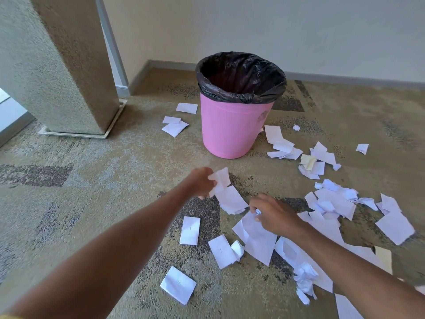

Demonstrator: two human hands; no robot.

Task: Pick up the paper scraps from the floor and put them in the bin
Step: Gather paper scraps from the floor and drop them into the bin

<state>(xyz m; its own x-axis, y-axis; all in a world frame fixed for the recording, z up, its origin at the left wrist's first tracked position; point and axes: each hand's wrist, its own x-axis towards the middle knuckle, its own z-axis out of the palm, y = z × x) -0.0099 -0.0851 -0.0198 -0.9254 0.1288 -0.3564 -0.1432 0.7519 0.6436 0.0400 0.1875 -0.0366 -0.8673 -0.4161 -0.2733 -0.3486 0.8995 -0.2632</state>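
Early stage: left hand [202,183] held a scrap [220,179], right hand [273,215] gripped crumpled paper [258,212]; bin [236,125] looked empty, most scraps [331,203] left on floor [115,180]

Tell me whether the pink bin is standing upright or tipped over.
Upright. The pink bin stands on its base on the carpet, its black-lined mouth facing up.

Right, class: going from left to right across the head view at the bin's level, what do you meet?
Textured pillar → folded paper scraps on the carpet → pink bin with black liner → loose pile of paper scraps → lone small scrap.
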